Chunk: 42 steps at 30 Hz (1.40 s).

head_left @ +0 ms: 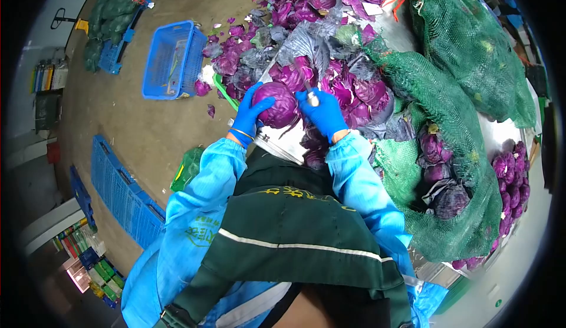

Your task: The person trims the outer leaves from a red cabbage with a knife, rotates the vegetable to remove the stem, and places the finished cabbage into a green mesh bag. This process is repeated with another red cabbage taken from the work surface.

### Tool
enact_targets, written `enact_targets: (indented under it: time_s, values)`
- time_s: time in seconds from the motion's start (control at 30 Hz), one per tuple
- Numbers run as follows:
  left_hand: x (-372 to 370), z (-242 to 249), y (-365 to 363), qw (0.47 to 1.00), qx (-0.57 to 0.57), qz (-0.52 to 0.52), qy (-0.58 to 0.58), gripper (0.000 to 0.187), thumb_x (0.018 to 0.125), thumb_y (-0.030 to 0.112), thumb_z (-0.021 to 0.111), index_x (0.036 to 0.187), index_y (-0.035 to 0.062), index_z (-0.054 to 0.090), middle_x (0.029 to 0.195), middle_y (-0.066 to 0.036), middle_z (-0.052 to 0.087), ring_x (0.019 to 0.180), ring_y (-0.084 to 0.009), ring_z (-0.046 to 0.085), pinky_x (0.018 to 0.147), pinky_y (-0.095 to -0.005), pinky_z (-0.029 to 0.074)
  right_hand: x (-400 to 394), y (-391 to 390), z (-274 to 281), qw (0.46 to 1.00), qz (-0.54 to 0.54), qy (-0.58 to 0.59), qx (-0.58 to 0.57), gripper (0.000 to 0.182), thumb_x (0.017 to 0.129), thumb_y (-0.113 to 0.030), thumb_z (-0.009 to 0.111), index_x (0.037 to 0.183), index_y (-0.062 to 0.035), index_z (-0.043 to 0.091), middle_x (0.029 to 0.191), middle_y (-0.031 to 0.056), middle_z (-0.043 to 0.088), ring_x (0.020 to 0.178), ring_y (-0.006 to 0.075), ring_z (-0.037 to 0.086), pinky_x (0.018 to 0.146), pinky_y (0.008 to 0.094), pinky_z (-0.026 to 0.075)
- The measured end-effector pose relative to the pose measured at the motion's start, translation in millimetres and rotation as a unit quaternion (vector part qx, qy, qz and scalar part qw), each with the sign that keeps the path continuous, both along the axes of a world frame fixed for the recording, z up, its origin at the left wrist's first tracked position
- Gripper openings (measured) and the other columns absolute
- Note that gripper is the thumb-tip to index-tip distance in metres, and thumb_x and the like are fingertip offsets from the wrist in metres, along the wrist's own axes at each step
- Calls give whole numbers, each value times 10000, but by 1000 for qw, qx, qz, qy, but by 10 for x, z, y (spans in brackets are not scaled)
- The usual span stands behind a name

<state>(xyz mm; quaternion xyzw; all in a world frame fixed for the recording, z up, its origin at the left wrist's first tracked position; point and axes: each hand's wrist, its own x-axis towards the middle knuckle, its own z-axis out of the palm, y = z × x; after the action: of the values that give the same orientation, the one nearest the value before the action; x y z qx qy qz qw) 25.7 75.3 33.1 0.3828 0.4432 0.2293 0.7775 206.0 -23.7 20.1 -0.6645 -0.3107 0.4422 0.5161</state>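
In the head view my left hand (247, 114), in a blue glove, is wrapped around the left side of a round red cabbage (277, 106). The cabbage sits just above the metal table's near edge. My right hand (326, 114), gloved in blue too, grips a knife (312, 98) by its pale handle. Its thin blade points away from me, beside the cabbage, and is hard to make out against the leaves. Loose purple outer leaves (354, 95) lie right behind and beside both hands.
A heap of leaves (306, 4) spreads over the table and the floor. Green mesh sacks (466, 51) of cabbages crowd the right. An open sack (407, 177) shows several cabbages. On the floor at left stand a blue basket (173, 63) and a blue pallet (121, 186).
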Motion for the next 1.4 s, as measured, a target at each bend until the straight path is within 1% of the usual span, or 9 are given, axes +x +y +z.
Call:
enact_targets:
  time_s: [0.17, 0.23, 0.27, 0.33, 0.5, 0.93, 1.03, 1.27, 1.4]
  values:
    - [-97, 44, 11, 976, -155, 26, -154, 625, 822, 260, 670, 1361, 104, 395, 1307, -88, 476, 1212, -238, 474, 1020, -409, 409, 124, 18, 204, 996, -13, 85, 10, 215, 786, -152, 696, 977, -56, 671, 834, 56, 673, 711, 135, 618, 668, 276, 497]
    - [-35, 199, 7, 979, -101, -4, -176, 691, 777, 211, 717, 1373, 92, 389, 1328, -94, 460, 1220, -232, 461, 1036, -397, 385, 46, 20, 393, 992, -32, 113, 41, 251, 780, -169, 708, 999, -55, 664, 850, 61, 676, 724, 150, 629, 678, 281, 499]
    - [-16, 228, 30, 979, -101, -4, -177, 691, 777, 211, 717, 1373, 92, 389, 1328, -94, 460, 1220, -232, 461, 1036, -397, 385, 2, 33, 512, 997, -21, -12, 74, 285, 773, -194, 719, 1015, -57, 657, 859, 68, 676, 730, 171, 635, 686, 295, 500]
    - [4, 265, 91, 980, 143, -126, -64, 764, 716, 153, 762, 1377, 79, 387, 1342, -97, 450, 1233, -223, 442, 1054, -378, 354, -45, 23, 641, 991, -2, -113, 69, 297, 762, -246, 726, 980, -57, 660, 842, 101, 668, 723, 225, 640, 692, 346, 498]
    - [-47, 391, 80, 972, 179, -135, -70, 817, 662, 113, 800, 1370, 68, 394, 1351, -100, 443, 1247, -219, 421, 1067, -360, 330, 73, -21, 489, 989, 34, -137, -34, 212, 768, -227, 705, 880, -50, 673, 777, 131, 656, 689, 224, 636, 639, 349, 487]
    - [14, 514, 80, 903, 410, -126, 0, 962, 551, 210, 893, 1357, 40, 395, 1361, -124, 437, 1250, -243, 430, 1072, -380, 330, -81, -132, 581, 996, -38, -34, 67, 240, 760, -230, 725, 899, -38, 687, 685, 85, 639, 578, 130, 565, 555, 298, 458]
    - [-10, 509, 71, 913, 386, -129, -24, 964, 547, 208, 893, 1356, 41, 396, 1362, -124, 437, 1251, -245, 429, 1076, -384, 323, -93, -127, 580, 977, -55, -206, 20, 203, 765, -210, 710, 852, -28, 686, 683, 94, 644, 583, 142, 588, 550, 306, 460]
    - [13, 555, 32, 936, 329, -103, -76, 942, 544, 221, 890, 1342, 45, 420, 1361, -126, 442, 1266, -255, 415, 1084, -392, 305, 231, -134, 651, 991, -123, 56, -26, 281, 787, -264, 725, 915, -19, 673, 737, 25, 643, 602, 88, 543, 553, 246, 442]
    - [97, 629, -16, 858, 477, -188, -3, 941, 539, 228, 889, 1341, 55, 426, 1375, -128, 434, 1280, -268, 404, 1089, -397, 298, 147, 10, 747, 991, -49, 123, -12, 338, 782, -230, 730, 1004, -7, 607, 754, 30, 597, 571, 88, 537, 516, 247, 443]
